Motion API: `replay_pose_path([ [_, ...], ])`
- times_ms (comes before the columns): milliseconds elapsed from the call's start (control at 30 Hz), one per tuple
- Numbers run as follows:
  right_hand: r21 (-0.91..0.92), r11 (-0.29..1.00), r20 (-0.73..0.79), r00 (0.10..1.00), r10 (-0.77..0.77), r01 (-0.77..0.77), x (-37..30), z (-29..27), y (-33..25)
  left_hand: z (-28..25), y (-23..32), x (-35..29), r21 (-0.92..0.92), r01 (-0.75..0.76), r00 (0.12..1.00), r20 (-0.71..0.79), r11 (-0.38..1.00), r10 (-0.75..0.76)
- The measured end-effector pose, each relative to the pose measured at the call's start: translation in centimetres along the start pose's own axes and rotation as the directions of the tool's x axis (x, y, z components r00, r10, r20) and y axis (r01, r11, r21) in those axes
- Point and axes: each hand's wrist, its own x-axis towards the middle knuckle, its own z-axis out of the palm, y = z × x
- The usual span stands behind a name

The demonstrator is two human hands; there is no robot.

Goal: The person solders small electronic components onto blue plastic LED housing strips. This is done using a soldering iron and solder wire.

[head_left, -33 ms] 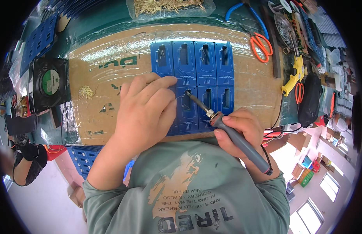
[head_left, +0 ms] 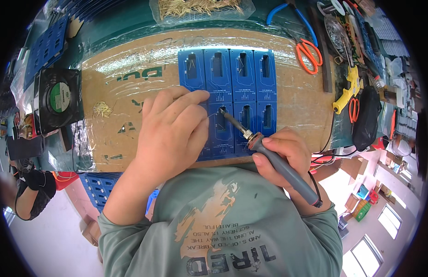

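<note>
The right hand is wrapped snugly around the iron, whose tip is at the far end of a slot in the near row of the blue panel – contact is unclear. The left hand lies bent-fingered over the panel's left side; whether it grips anything cannot be told. The panel lies on cardboard – a fan well to the left

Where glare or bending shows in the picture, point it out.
Head view: glare streaks the cardboard and whitens the far edge of the blue boards; same view: the lower-right windows look washed out; same view: the cardboard's far edge bows.
</note>
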Motion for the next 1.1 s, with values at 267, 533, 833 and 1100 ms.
replay_pose_path([
  [267,0.041,0.999,-0.033,0.999,0.009,-0.008,0.5,0.5,-0.2,0.1,0.0,0.0,0.013,-0.008,1.000,0.002,1.000,0.008],
  [533,0.036,0.999,-0.036,0.999,-0.001,0.003,0.4,0.5,-0.3,0.2,0.2,-0.2,0.047,-0.024,1.000,-0.013,0.999,0.025],
  [833,0.056,0.998,-0.023,1.000,-0.005,0.006,0.2,0.5,-0.2,-0.1,0.1,-0.1,0.025,-0.036,0.999,0.005,0.999,0.036],
  [1100,0.063,0.998,-0.023,1.000,-0.001,0.002,0.2,0.5,-0.5,0.2,0.3,-0.2,0.072,-0.037,0.999,-0.006,0.997,0.038],
])
